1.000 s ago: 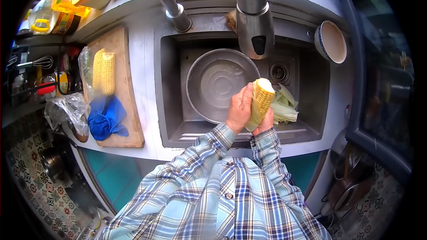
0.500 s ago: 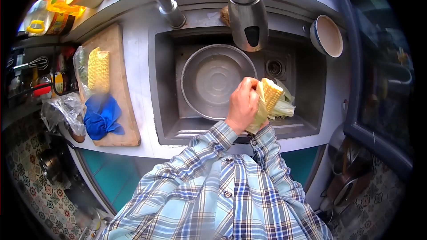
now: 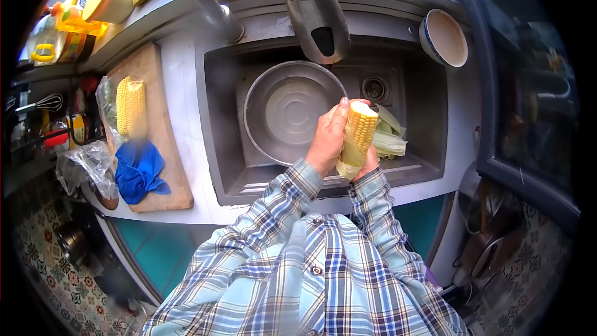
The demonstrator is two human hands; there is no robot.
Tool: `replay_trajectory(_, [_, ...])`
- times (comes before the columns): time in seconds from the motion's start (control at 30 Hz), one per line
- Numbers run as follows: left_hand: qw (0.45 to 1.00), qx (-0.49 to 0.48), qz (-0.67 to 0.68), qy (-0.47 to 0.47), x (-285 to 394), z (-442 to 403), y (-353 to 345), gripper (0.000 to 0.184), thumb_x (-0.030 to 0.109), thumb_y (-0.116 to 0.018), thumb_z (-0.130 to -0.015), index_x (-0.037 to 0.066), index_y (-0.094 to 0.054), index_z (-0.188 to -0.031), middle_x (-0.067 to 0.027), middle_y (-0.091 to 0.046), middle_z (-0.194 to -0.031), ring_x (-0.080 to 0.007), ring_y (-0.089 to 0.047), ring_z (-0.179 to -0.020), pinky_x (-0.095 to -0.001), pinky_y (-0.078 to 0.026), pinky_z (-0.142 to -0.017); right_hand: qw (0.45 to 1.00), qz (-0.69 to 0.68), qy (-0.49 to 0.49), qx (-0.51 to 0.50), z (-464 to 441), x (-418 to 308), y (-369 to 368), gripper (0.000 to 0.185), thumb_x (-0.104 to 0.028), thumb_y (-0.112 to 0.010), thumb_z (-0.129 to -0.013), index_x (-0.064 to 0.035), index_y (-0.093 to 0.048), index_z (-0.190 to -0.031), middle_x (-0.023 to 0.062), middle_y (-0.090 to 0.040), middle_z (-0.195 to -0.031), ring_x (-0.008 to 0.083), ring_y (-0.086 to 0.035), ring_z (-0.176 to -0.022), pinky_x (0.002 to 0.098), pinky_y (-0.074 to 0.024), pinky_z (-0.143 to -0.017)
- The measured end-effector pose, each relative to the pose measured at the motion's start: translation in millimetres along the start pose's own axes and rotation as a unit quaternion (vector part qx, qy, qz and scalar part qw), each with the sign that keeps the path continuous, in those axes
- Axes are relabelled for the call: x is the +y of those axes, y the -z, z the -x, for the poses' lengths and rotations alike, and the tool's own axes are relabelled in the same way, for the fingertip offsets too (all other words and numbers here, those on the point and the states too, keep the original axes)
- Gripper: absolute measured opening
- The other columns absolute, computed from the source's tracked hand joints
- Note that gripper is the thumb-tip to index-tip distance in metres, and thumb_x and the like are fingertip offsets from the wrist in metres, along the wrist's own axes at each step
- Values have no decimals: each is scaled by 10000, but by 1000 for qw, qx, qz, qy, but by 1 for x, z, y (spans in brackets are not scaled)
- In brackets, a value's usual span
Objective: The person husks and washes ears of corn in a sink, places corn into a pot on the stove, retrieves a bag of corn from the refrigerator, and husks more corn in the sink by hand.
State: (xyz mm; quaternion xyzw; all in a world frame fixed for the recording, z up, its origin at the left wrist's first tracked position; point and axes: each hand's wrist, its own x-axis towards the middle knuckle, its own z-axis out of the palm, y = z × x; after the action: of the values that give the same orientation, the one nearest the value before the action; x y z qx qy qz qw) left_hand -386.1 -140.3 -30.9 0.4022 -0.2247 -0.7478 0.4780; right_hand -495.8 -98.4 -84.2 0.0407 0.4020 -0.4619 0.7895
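An ear of corn (image 3: 363,123) is held upright over the front of the sink, its yellow kernels bare on top and pale husk still around its lower part. My left hand (image 3: 328,139) grips its left side, thumb up along the ear and the other fingers hidden behind. Closed around the lower right side is my right hand (image 3: 371,160), partly covered by the ear and husk. Loose green husks (image 3: 390,140) lie in the sink just right of the ear. To the left, a round metal basin (image 3: 261,143) sits in the sink.
The faucet head (image 3: 320,31) hangs over the sink (image 3: 219,149). A wooden cutting board (image 3: 174,168) on the left bears peeled corn cobs (image 3: 130,109) and a blue cloth (image 3: 140,171), with a plastic bag (image 3: 87,165) beside it. A bowl (image 3: 444,38) stands back right.
The ear has tilted more upright and turned, showing more kernels. My left hand has shifted from pinching the husk near the top to holding the ear's side. The camera view has shifted slightly.
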Motion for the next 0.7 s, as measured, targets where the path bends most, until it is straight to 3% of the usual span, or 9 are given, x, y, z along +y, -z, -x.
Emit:
replay_trajectory(0.17, [989, 35, -105, -96, -20, 5, -5, 321, 258, -352, -946, -1, -538, -988, -52, -584, -883, -120, -541, -803, -250, -429, -744, 988, -2, -45, -147, -20, -4, 52, 351, -278, -453, -900, -33, -466, -1151, 80, -550, -1055, 174, -572, -892, 303, -489, -746])
replay_trajectory(0.27, [961, 120, -222, -112, -30, 9, -7, 308, 244, -370, -939, -15, -533, -972, -81, -583, -845, -149, -539, -781, -261, -423, -719, 977, 177, 101, -60, -15, -12, 33, 364, -288, -445, -905, -35, -466, -1166, 70, -548, -1079, 170, -560, -929, 288, -472, -790])
replay_trajectory(0.3, [949, 131, -249, -143, -34, 10, -11, 290, 236, -374, -935, -11, -523, -909, -112, -556, -776, -182, -527, -729, -293, -421, -670, 957, 250, 125, -80, -20, -16, 44, 393, -306, -435, -909, -36, -455, -1194, 65, -540, -1110, 160, -539, -984, 266, -450, -826])
replay_trajectory(0.43, [905, 203, -339, -159, -30, -11, -6, 276, 232, -370, -931, 15, -487, -806, -136, -512, -713, -274, -501, -647, -353, -412, -614, 980, 175, 90, 41, -21, -19, 32, 471, -401, -403, -909, -40, -454, -1207, 49, -543, -1106, 141, -529, -1002, 264, -443, -818])
replay_trajectory(0.47, [884, 218, -363, -198, -25, -15, -7, 249, 210, -386, -920, 13, -481, -802, -146, -513, -729, -301, -500, -677, -372, -408, -621, 970, 201, 76, 116, -3, -28, -16, 513, -441, -385, -905, -44, -425, -1228, 69, -492, -1185, 160, -487, -1071, 295, -396, -890])
replay_trajectory(0.53, [837, 243, -408, -273, -15, -21, -9, 196, 167, -418, -897, 8, -469, -793, -167, -513, -759, -357, -498, -736, -411, -400, -637, 958, 227, 161, 71, 2, -30, -2, 539, -416, -436, -894, -89, -318, -1305, 64, -397, -1288, 178, -397, -1173, 345, -315, -974])
replay_trajectory(0.6, [785, 200, -454, -370, -21, -27, -7, 119, 135, -489, -852, 27, -487, -803, -129, -514, -773, -319, -498, -742, -388, -414, -659, 958, 168, 217, -80, 26, -26, -28, 602, -420, -488, -870, -102, -263, -1329, 58, -353, -1315, 175, -317, -1224, 360, -239, -1017])
replay_trajectory(0.63, [762, 178, -479, -397, -27, -29, -9, 106, 129, -504, -841, 31, -489, -804, -119, -515, -770, -309, -499, -736, -383, -417, -660, 951, 202, 227, -60, 25, -24, -32, 597, -368, -530, -862, -109, -256, -1325, 36, -368, -1295, 180, -349, -1199, 351, -259, -1008])
replay_trajectory(0.7, [725, 138, -510, -442, -37, -31, -14, 84, 113, -537, -815, 45, -493, -793, -94, -518, -767, -283, -498, -727, -373, -422, -662, 966, 132, 223, 7, 18, -23, -29, 458, -269, -569, -855, -95, -386, -1237, 21, -448, -1209, 157, -408, -1135, 311, -309, -976])
